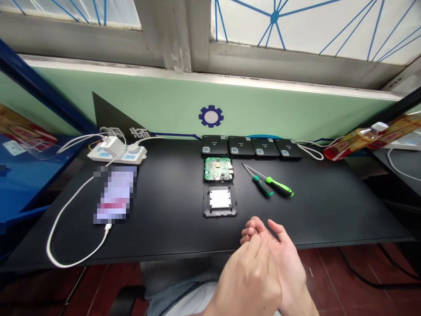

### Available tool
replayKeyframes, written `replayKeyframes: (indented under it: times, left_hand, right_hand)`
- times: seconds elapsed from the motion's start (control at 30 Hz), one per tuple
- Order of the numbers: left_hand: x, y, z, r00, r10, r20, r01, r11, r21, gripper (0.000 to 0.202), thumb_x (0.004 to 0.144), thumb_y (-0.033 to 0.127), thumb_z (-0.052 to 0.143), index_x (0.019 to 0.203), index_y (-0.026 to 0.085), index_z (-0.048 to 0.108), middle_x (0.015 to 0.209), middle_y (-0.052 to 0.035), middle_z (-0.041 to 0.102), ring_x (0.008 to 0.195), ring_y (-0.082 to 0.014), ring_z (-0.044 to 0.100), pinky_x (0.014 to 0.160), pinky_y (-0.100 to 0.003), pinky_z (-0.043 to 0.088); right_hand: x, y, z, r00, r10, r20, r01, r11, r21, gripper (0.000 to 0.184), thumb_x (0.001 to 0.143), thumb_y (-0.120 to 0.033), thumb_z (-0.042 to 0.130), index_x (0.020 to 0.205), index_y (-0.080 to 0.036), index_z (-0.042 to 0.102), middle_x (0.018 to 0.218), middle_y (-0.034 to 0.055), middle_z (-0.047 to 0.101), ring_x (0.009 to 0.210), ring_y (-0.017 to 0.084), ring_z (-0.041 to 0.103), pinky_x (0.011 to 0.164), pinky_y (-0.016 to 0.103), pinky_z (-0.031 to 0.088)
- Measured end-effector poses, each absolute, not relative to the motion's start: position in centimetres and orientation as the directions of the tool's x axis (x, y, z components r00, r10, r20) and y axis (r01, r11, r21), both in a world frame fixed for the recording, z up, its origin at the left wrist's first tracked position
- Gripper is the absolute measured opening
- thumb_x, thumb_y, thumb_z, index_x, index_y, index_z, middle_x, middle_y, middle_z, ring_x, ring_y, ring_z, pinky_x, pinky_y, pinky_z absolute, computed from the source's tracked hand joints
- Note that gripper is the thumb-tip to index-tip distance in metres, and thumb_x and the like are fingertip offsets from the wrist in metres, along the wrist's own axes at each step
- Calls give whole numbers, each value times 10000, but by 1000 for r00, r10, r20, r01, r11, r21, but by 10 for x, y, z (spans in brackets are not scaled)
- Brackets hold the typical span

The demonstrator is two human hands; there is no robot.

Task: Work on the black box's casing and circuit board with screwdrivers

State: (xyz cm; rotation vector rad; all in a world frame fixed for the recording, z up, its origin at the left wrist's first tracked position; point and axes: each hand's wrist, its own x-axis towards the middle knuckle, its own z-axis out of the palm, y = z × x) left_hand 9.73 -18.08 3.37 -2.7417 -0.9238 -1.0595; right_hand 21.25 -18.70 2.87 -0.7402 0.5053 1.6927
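Observation:
Just past the desk's front edge, my left hand [247, 276] reaches across my right hand [291, 259]. Its fingers are closed and bent down into the right palm, so their tips are hidden. My right hand is turned palm up, its fingers curled inward and its thumb standing apart; whatever lies in the palm is covered. Nearest to both hands is a black case cover [220, 199] with a silver metal plate, lying inside up. Behind it sits an opened black case with a green circuit board [217, 169]. To its right lie a dark green screwdriver [262, 185] and a bright green screwdriver [279, 186].
Several closed black boxes [241, 145] stand in a row by the green partition [158, 101]. At left, a power strip [116, 151] has a white cable [54, 226] running to a phone [115, 193]. A bottle [357, 141] lies at the right back.

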Motion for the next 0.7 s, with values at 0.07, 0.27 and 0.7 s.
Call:
replayKeyframes:
  times: [0.07,0.27,0.7]
  left_hand:
    - [99,-179,32,613,505,607,566,-817,108,258,881,-9,482,807,130,686,737,-75,660,713,-221,629,751,-340,536]
    - [92,-175,30,743,433,511,534,-843,-62,286,987,46,426,1017,77,708,909,-123,742,825,-251,696,888,-381,535]
    - [96,-168,13,755,421,503,504,-863,-32,252,1026,30,484,1165,27,693,1059,-154,795,1076,-285,784,1105,-418,552]
  right_hand:
    - [214,-188,27,-131,667,-733,-966,-252,-57,127,908,-318,748,965,-208,720,884,22,776,819,175,755,852,316,637]
    - [209,-183,29,-117,627,-771,-951,-295,-95,97,883,-280,759,844,-196,731,851,33,801,788,180,766,861,323,635]
    - [217,-182,27,-22,684,-729,-874,-368,-318,136,823,-290,863,820,-198,761,952,57,835,893,205,784,941,325,613]
